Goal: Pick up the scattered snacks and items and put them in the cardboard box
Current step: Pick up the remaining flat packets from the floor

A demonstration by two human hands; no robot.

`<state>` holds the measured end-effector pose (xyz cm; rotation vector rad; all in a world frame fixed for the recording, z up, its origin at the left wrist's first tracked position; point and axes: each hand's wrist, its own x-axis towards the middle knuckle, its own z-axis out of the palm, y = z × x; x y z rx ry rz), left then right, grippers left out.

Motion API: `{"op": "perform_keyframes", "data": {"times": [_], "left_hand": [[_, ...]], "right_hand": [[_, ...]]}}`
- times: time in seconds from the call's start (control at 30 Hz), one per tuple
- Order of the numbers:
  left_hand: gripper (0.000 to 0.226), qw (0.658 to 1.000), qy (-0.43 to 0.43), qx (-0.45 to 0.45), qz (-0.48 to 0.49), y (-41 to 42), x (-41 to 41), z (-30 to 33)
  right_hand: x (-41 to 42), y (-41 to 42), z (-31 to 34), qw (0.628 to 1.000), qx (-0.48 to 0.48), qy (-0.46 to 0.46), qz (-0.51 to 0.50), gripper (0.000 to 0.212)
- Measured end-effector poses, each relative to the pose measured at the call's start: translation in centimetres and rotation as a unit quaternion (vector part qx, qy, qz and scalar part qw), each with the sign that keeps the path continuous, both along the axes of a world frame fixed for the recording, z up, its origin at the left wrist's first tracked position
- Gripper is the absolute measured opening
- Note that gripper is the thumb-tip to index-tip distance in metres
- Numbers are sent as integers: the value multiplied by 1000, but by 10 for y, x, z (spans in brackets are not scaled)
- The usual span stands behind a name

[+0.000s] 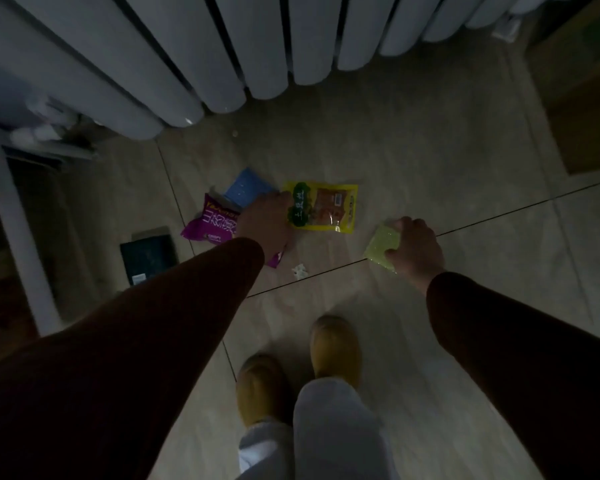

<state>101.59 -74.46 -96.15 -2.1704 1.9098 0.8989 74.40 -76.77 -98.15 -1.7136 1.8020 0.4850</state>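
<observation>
1. The snacks lie scattered on the tiled floor (430, 161) below a white radiator (222, 57): a yellow packet (326, 209), a purple packet (210, 225), a blue packet (248, 187), a dark flat box (148, 256) and a small white scrap (299, 270).
2. The right hand (414, 249) has its grip closed on a pale green packet (381, 249) down at the floor.
3. The left hand (265, 220) reaches over the purple packet, touching the yellow one's edge; its grip cannot be told.
4. The cardboard box (582, 109) stands at the right edge, well apart from the snacks.
5. Two tan slippers (333, 348) stand near.
</observation>
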Motion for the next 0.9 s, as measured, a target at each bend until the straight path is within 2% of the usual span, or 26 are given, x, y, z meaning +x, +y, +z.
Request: {"op": "perform_keyframes", "data": {"times": [0.2, 0.33, 0.43, 0.5, 0.63, 0.77, 0.83, 0.9], "left_hand": [[29, 999, -4, -28, -23, -18, 0, -46], [33, 999, -36, -30, -24, -23, 7, -57], [27, 999, -38, -28, -28, -20, 21, -59], [27, 999, -30, -25, -8, -17, 30, -57], [43, 995, -87, -14, 37, -18, 55, -55], [46, 988, -144, 3, 54, -30, 75, -63], [51, 984, -164, 31, 63, -37, 79, -71], [68, 982, -159, 69, 73, -40, 80, -81]], "right_hand": [[-6, 4, -51, 996, 22, 83, 23, 78], [-6, 13, -68, 991, -18, 122, 52, 64], [-1, 10, -65, 992, 30, 91, 82, 45], [11, 5, -58, 991, 62, 29, 117, 40], [56, -13, -39, 986, 1, -115, 123, 33], [93, -46, -40, 982, -82, -97, 141, 43], [101, -56, -51, 984, -81, -74, 140, 53], [106, -57, -62, 984, -61, -49, 159, 66]]}}
